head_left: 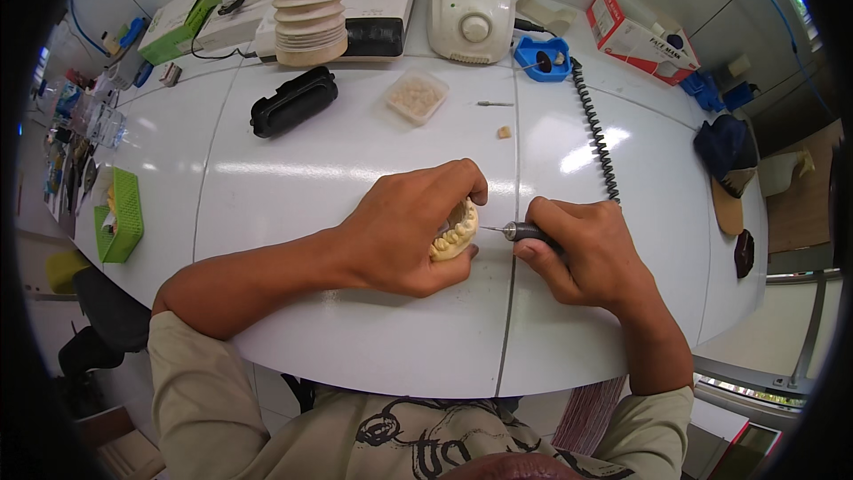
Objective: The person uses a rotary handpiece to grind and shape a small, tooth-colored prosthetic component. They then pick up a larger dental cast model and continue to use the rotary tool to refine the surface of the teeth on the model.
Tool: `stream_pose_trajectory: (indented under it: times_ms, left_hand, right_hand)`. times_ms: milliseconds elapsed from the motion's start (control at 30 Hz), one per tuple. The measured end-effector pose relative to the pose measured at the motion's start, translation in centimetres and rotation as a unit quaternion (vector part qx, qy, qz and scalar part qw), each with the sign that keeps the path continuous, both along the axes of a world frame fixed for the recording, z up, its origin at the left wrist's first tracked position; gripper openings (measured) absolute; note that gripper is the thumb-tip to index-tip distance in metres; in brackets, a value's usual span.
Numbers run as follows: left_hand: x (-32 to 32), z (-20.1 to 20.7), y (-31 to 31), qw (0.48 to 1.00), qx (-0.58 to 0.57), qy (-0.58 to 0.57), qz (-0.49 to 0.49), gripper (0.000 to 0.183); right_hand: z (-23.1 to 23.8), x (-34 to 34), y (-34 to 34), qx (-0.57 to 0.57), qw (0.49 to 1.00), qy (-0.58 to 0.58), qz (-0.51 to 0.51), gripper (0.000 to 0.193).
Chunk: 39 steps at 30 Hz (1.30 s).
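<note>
Far out past the left hand's wrist side, at the table's edge, stands a green basket [124, 213]. Nearer, up and away from the knuckles, lies a black oblong case [293, 101], and beyond it a ribbed beige hose [309, 4] rises beside a white machine.

The left hand [404, 231] is curled closed around a cream dental model [456, 233], thumb underneath and fingers arched over the top, pressing it down onto the white table [355, 338]. Only the row of teeth facing the other hand shows; the rest sits hidden in the palm.

Straight ahead of that hand's fingertips, well apart, are a small clear tray of pale pieces [416, 96], a loose bur [495, 104] and one stray tooth-coloured bit [504, 132].

The right hand [586, 253] grips a slim rotary handpiece [526, 231] pencil-fashion, fingers closed on its barrel. The thin tip points left and seems to just meet the model's teeth, though the contact is too small to be sure of. From behind this hand a black coiled cord [597, 138] runs up to a blue holder [544, 60] and a white control box [471, 11].

Judging by this, the trimming is under way: the model looks shaped already, no heap of dust shows, and how much remains cannot be read here.
</note>
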<state>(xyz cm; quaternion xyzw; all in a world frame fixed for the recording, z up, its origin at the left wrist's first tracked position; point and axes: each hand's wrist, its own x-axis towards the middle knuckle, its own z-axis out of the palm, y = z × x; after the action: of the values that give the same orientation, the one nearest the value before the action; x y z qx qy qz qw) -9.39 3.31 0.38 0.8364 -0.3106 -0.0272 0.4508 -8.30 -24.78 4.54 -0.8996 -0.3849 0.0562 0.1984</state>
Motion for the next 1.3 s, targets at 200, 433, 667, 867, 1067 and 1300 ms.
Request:
stream_pose_trajectory:
  times_ms: [200,433,667,867,1067,1300]
  left_hand:
    - [0.6,-0.5,0.1,0.997,-0.075,-0.018,-0.022,0.04]
    - [1.3,-0.6,0.8,0.997,-0.065,0.002,-0.044,0.041]
    - [0.9,-0.4,0.3,0.998,-0.058,0.022,-0.02,0.038]
    - [0.7,-0.4,0.1,0.999,-0.05,0.002,-0.003,0.038]
    - [0.8,-0.9,-0.1,0.998,-0.046,-0.037,0.002,0.037]
    - [0.8,-1.0,-0.2,0.998,-0.033,-0.055,0.007,0.036]
  right_hand:
    - [-0.3,0.2,-0.2,0.038,0.999,-0.006,-0.019,0.039]
    - [0.0,0.3,0.1,-0.008,0.999,0.005,-0.042,0.042]
    - [-0.6,-0.8,0.7,0.027,0.998,-0.016,-0.055,0.037]
    - [-1.0,-1.2,1.2,0.023,0.997,-0.027,-0.066,0.037]
    - [-1.1,-1.3,1.3,0.006,0.997,-0.039,-0.061,0.039]
    - [-0.9,-1.3,1.4,-0.009,0.997,-0.047,-0.059,0.039]
